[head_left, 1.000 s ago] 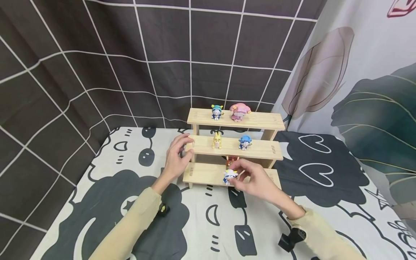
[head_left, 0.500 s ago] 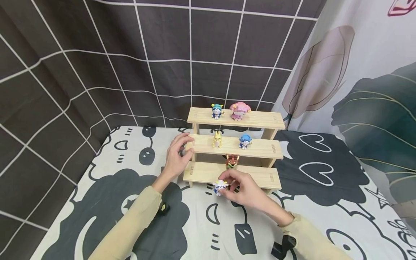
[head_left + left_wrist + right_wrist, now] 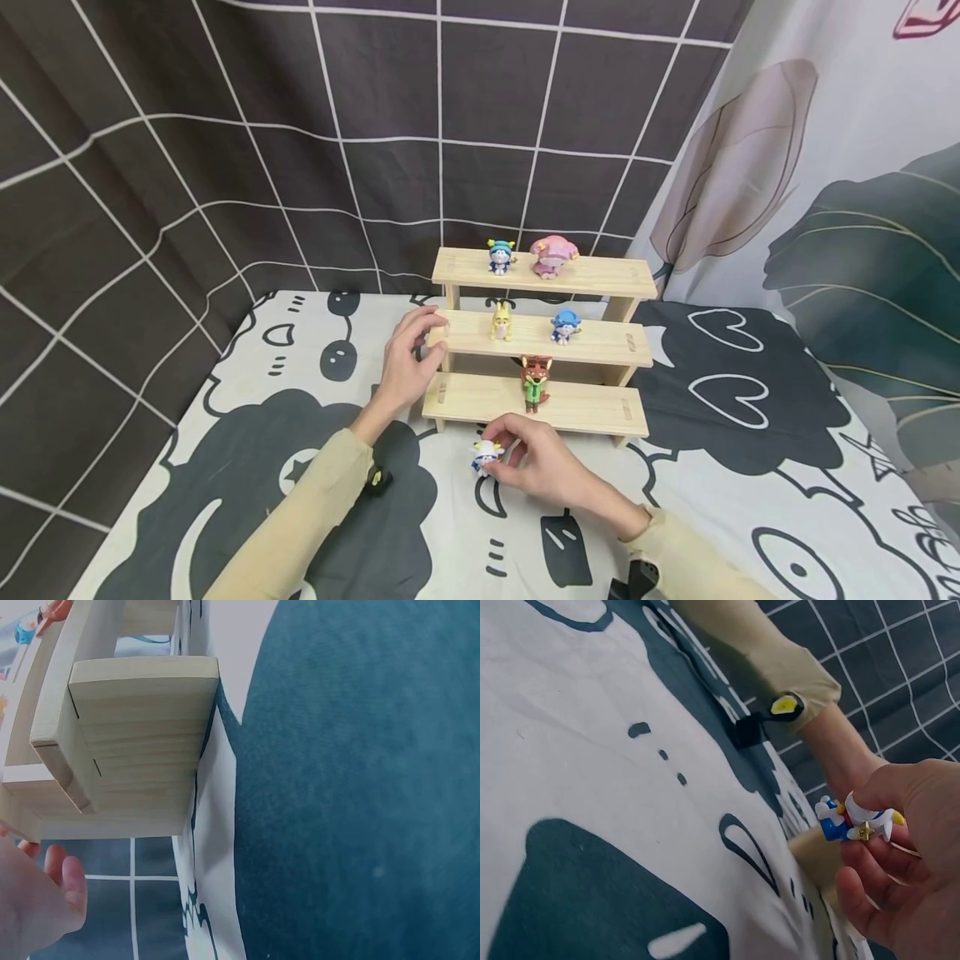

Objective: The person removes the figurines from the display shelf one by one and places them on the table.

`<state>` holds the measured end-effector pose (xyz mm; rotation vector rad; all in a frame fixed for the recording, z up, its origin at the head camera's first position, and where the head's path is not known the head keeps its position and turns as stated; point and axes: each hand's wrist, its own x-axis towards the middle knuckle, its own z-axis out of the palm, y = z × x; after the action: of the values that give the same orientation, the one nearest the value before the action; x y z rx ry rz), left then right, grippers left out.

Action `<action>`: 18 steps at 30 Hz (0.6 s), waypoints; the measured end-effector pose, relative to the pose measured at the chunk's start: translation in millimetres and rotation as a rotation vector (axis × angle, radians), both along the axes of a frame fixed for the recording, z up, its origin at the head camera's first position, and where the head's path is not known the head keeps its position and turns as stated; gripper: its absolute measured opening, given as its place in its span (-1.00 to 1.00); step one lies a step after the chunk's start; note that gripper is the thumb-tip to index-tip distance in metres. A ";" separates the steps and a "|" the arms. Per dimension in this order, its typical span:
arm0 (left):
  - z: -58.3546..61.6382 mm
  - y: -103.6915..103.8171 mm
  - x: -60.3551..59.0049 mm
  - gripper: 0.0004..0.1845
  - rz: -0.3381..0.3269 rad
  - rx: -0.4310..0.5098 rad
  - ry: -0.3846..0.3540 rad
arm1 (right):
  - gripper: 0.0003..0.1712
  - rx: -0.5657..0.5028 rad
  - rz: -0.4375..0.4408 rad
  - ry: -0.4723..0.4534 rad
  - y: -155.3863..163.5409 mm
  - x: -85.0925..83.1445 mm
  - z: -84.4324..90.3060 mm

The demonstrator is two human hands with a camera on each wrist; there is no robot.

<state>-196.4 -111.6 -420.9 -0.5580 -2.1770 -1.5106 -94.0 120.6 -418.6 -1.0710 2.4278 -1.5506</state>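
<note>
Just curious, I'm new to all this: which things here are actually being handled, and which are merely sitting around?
In hand:
right hand pinching the white-and-blue figure
left hand gripping the wooden shelf

Sitting about:
fox figure
yellow figure
pink figure
patterned cloth

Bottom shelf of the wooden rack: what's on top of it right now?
On the bottom shelf stands one fox figurine, upright, partly tucked under the middle shelf. The strip beneath that overhang is hidden. The white-and-blue figurine is off it, pinched in the right hand.

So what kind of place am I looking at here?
Probably a staged tabletop set, not a lived-in room: a cartoon-print cloth covers the table, hung fabric backdrops close it in, and a three-tier wooden shelf displays small toy figurines.
</note>
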 end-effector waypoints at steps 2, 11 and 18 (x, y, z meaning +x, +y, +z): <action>-0.8 0.1 -0.1 -0.67 0.002 -0.001 -0.001 | -0.64 0.009 -0.001 -0.019 -2.3 1.2 -1.1; -1.6 0.3 -0.3 -0.67 0.003 0.000 0.001 | -0.71 0.045 -0.009 -0.046 -15.9 7.2 -7.7; -1.1 0.6 -0.8 -0.67 0.001 0.011 -0.016 | -0.72 0.045 -0.012 -0.080 -25.3 8.1 -13.0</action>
<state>-197.2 -111.0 -422.1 -0.5427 -2.1787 -1.5305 -85.9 95.3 -431.6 -0.9696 2.4083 -1.5036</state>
